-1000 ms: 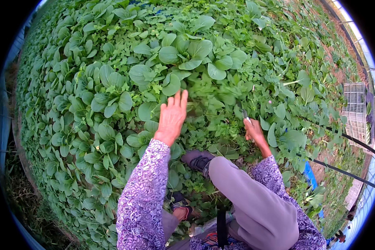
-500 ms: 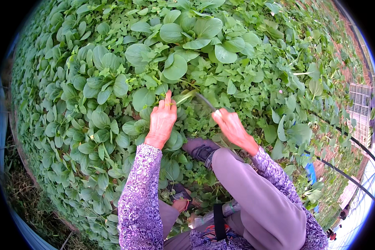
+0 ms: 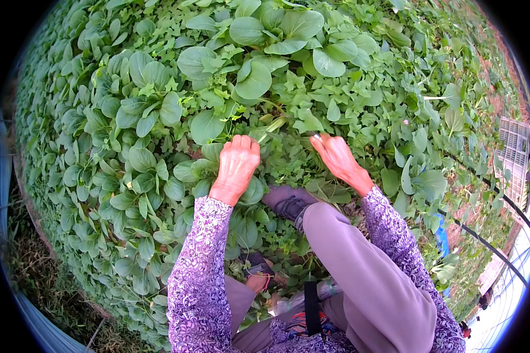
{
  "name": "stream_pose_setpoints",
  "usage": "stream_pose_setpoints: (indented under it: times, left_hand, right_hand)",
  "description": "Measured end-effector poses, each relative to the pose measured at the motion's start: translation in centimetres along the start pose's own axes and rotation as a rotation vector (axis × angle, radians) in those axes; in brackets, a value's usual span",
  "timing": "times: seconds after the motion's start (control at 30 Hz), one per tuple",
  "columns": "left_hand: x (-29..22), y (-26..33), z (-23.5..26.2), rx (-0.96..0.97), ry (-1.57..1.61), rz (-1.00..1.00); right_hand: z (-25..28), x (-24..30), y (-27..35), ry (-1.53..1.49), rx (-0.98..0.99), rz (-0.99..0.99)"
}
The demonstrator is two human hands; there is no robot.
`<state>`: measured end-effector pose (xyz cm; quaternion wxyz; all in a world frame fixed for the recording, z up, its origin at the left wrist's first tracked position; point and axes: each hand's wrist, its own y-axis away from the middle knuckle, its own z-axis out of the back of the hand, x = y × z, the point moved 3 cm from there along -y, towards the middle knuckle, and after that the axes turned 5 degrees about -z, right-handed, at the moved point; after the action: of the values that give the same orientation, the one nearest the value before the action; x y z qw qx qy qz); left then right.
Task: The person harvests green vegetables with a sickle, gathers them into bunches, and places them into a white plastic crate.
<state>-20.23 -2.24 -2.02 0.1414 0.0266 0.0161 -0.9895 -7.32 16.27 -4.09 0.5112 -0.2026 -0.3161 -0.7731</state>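
And the pale stalk (image 3: 272,125) is slanted up-right; near its lower end the closer left hand (image 3: 239,163) is curled, rightward the right hand (image 3: 337,155) is bunched; neither's hold can be told.

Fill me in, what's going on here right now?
A person in a purple patterned top is working with both hands low among broad-leaved green plants. The left hand is curled beside a pale stalk; whether it grips it is hidden. The right hand is close by on the other side, fingers bent together, but what it holds can't be made out. A light-coloured crate stands off at the right edge.
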Motion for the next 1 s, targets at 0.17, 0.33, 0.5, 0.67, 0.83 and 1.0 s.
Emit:
stream_pose_setpoints:
  times: [0.17,0.33,0.5,0.67,0.83,1.0]
  left_hand:
    - [-0.9,-0.1,0.1,0.002,-0.026,-0.036]
    - [-1.1,0.1,0.0,0.031,-0.028,-0.051]
    - [-0.8,0.3,-0.3,0.081,-0.003,-0.028]
    - [-0.5,0.2,0.2,0.036,0.087,0.009]
    - [1.4,1.1,2.9,-0.088,0.266,0.150]
    - [3.6,2.0,4.3,-0.196,1.059,0.524]
  right_hand:
    - [-0.9,-2.5,-0.8,0.154,-0.015,0.001]
    - [-3.4,-3.7,0.0,0.406,0.009,0.063]
    - [-4.0,-3.8,0.7,0.440,-0.023,0.101]
    - [-4.1,-3.1,1.7,0.584,-0.145,0.235]
    - [-4.1,-4.0,3.3,0.615,-0.160,0.277]
    - [1.8,2.1,3.6,-0.074,-0.204,-0.111]
